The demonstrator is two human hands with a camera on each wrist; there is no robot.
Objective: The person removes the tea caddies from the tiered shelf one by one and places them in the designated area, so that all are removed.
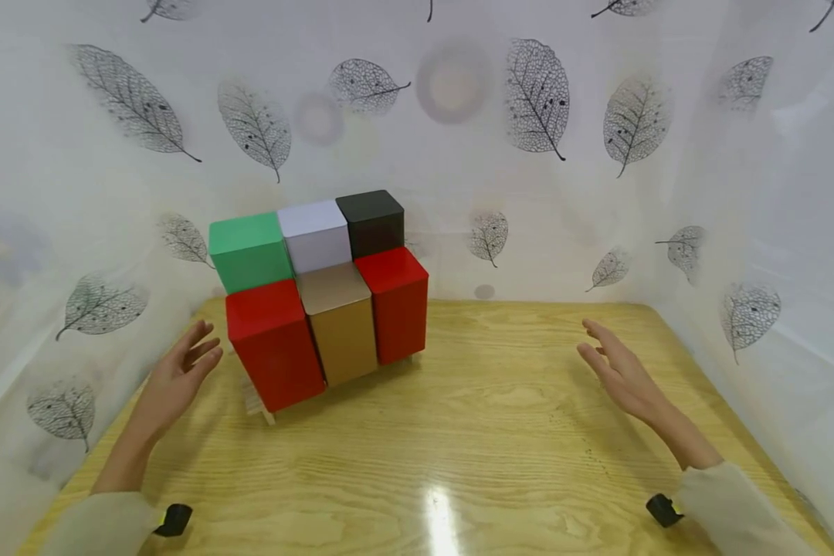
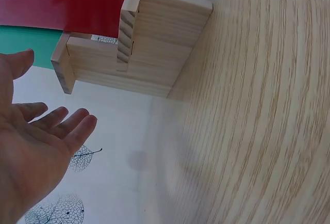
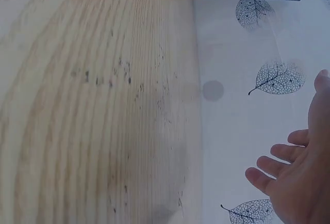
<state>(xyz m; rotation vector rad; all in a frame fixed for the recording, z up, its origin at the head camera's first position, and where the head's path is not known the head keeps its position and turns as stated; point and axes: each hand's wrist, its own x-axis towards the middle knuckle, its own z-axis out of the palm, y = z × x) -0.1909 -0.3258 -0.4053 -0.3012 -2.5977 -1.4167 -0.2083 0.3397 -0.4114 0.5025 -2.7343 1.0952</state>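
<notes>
My left hand hovers over the table with relaxed fingers, just left of the boxes and apart from them. The front row holds a red box, a gold-brown box and another red box. Behind them stand a green box, a pale lavender box and a black box. Underneath, a light wooden rack bears the boxes in the left wrist view. Far to the right, my right hand is held above the table with loosely extended fingers, holding nothing.
The wood-grain table has small dark specks near my right hand. White sheeting with a leaf print encloses its back and sides. Dark devices are at both wrists. Light glares off the table's front.
</notes>
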